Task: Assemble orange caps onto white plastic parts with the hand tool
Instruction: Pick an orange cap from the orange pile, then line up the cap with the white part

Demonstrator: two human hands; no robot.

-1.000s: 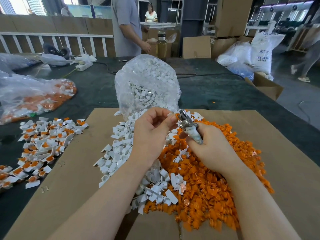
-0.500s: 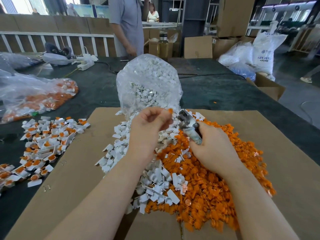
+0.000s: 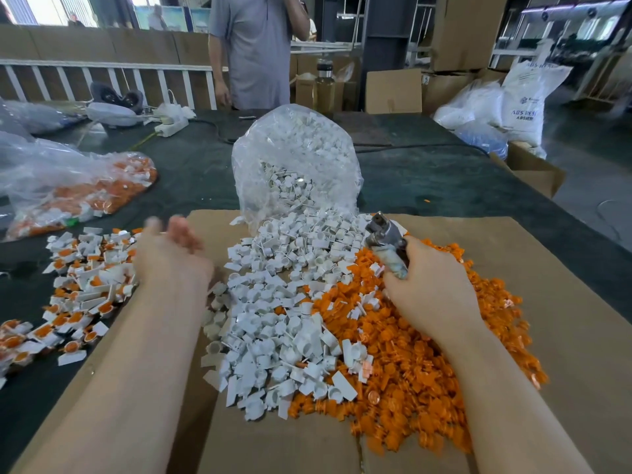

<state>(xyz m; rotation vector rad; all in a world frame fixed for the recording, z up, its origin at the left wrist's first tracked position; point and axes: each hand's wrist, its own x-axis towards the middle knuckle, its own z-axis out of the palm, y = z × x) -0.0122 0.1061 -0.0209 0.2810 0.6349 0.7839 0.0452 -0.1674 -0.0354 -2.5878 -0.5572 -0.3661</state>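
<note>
A heap of white plastic parts [image 3: 273,302] spills from a clear bag [image 3: 297,159] onto the cardboard sheet [image 3: 547,302]. Beside it on the right lies a heap of orange caps [image 3: 410,371]. My right hand [image 3: 431,282] rests on the orange heap, shut on the metal hand tool [image 3: 386,241], whose head points up and away. My left hand [image 3: 171,254] is blurred, open with fingers spread, over the left edge of the cardboard near a pile of assembled white-and-orange parts [image 3: 85,275]. Nothing shows in its fingers.
A plastic bag of assembled parts [image 3: 85,189] lies at the far left on the dark table [image 3: 444,186]. A person in a grey shirt [image 3: 253,49] stands behind the table. A power strip [image 3: 171,124], a bottle [image 3: 325,83], cardboard boxes [image 3: 393,90] and white sacks [image 3: 523,104] sit beyond.
My left hand has swung left, away from the tool toward the assembled pile, and has opened. My right hand has stayed on the tool.
</note>
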